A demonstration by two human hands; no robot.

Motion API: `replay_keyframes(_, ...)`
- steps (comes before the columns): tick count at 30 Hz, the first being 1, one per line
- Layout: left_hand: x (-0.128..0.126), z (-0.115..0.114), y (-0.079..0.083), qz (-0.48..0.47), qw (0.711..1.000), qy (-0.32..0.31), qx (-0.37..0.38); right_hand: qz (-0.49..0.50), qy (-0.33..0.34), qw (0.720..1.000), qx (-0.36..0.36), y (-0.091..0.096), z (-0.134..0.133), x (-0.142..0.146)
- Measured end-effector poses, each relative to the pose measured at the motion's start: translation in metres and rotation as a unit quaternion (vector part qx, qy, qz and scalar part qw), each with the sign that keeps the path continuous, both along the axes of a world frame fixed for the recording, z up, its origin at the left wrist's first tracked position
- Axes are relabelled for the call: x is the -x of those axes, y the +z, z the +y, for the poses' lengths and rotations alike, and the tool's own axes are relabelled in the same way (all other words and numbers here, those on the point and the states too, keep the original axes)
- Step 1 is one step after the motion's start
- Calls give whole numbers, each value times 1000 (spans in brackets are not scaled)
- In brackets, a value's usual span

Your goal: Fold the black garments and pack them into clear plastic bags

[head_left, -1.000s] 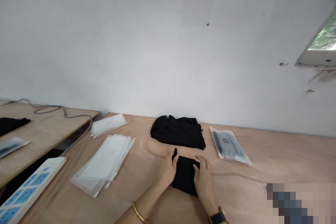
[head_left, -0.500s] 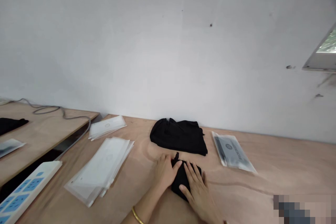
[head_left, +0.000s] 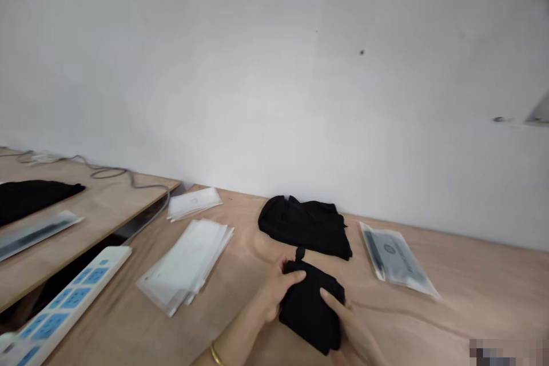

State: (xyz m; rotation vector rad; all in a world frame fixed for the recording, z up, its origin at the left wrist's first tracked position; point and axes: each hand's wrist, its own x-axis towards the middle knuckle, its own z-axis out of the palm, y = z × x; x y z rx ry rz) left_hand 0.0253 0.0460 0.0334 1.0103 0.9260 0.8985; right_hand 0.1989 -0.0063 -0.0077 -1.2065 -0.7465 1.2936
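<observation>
In the head view, the folded black cloth [head_left: 309, 309] now sits lower and more tilted on the plywood table [head_left: 450, 297], just below the black garment heap [head_left: 303, 227]. Half a second earlier both hands lay flat on it. Now the left hand [head_left: 278, 286] curls over its upper edge, gripping it, and the right hand [head_left: 349, 326] holds its right side. A sealed bag [head_left: 397, 260] lies to the right.
</observation>
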Motion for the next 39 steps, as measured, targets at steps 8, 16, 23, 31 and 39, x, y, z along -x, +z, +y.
replay_keyframes(8, 159, 32, 9, 654, 719, 183, -147, -54, -90, 991, 82, -16, 23, -21)
replay_keyframes(16, 176, 31, 3, 637, 746, 146, -130, -52, -64, 994, 70, -12, 14, -15)
replay_keyframes(23, 62, -11, -16, 411, 879, -14, -241, 96, 10, 993, 72, 6, 2, 29)
replay_keyframes(31, 37, -16, -28, 311, 929, 39, -196, -231, 122, 965, -19, 4, 8, 14)
replay_keyframes(39, 27, -38, 5, 475, 803, -83, -350, -120, 21, 993, -2, 22, 13, 20)
